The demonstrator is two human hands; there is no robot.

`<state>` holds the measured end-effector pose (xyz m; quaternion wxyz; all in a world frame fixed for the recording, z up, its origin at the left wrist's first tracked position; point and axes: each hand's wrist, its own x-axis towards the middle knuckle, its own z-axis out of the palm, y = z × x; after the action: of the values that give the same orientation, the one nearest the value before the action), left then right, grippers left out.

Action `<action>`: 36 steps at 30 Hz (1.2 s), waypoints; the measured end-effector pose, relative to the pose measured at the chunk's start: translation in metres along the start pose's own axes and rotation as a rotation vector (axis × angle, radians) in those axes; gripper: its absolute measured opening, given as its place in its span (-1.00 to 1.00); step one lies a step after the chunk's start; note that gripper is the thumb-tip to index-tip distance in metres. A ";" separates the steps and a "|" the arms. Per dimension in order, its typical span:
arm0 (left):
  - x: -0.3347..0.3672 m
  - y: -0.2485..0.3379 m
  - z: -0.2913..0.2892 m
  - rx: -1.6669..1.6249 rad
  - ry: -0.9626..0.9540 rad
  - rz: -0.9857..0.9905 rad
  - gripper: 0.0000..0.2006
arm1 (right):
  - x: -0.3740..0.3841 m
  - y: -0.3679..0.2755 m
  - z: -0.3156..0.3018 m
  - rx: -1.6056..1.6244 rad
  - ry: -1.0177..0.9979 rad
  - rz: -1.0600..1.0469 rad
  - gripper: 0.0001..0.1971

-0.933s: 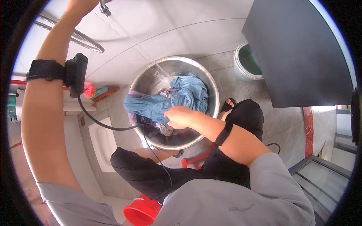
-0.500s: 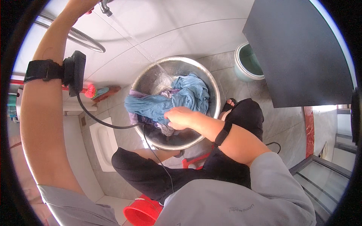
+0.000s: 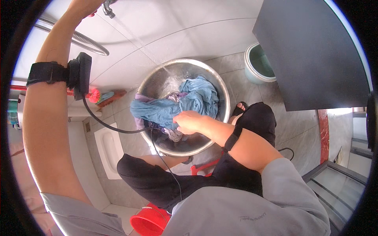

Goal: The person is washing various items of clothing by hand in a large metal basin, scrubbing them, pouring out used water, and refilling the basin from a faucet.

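Water from the metal faucet (image 3: 108, 9) streams down into a wide metal basin (image 3: 225, 90). A wet blue garment (image 3: 199, 94) lies bunched in it, partly hanging over the left rim, with purple cloth (image 3: 138, 122) and a greyish cloth (image 3: 174, 135) beside it. My right hand (image 3: 188, 121) rests on the blue garment's near side, its fingers curled against the fabric. High at the upper left my left hand (image 3: 86, 5) is up beside the faucet. The frame edge cuts it off, so its fingers are mostly hidden.
A pale bucket (image 3: 250, 70) stands right of the basin by a dark panel (image 3: 311, 59). Left are a squat toilet (image 3: 107, 151), a brush (image 3: 111, 98) and a metal hose (image 3: 88, 41). A red bucket (image 3: 147, 222) sits near me. A black cable (image 3: 114, 128) hangs from my left forearm.
Both hands keep nearly the same places. Water still runs into the basin, and the pile of cloth looks unmoved. The view has shifted only slightly.
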<state>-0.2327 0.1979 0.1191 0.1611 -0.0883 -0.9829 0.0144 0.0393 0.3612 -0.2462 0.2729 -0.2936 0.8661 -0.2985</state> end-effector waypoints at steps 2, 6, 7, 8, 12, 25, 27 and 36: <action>0.015 -0.018 0.018 0.043 -0.027 0.069 -0.53 | 0.001 0.005 0.003 -0.003 -0.008 0.015 -0.72; 0.014 -0.013 0.023 0.032 0.030 0.074 -0.53 | -0.001 0.008 0.003 -0.011 -0.006 0.028 -0.72; 0.013 -0.012 0.022 0.014 0.011 0.070 -0.53 | -0.002 0.008 0.003 -0.001 -0.002 0.034 -0.72; 0.012 -0.010 0.023 0.013 0.011 0.071 -0.53 | -0.002 0.009 0.003 -0.001 -0.001 0.035 -0.72; 0.010 -0.012 0.020 0.014 0.029 0.073 -0.53 | -0.001 0.008 0.003 -0.002 0.003 0.031 -0.72; 0.012 -0.013 0.023 0.011 0.034 0.084 -0.55 | -0.005 0.005 -0.001 -0.008 0.008 0.028 -0.73; 0.011 -0.012 0.024 0.015 0.038 0.072 -0.54 | -0.004 0.006 -0.001 -0.011 0.011 0.029 -0.73; 0.012 -0.013 0.025 0.038 0.046 0.071 -0.52 | -0.004 0.007 0.000 -0.010 0.008 0.016 -0.73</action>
<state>-0.2540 0.1874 0.0996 0.1848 -0.1204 -0.9747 0.0368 0.0394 0.3686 -0.2493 0.2705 -0.2870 0.8710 -0.2930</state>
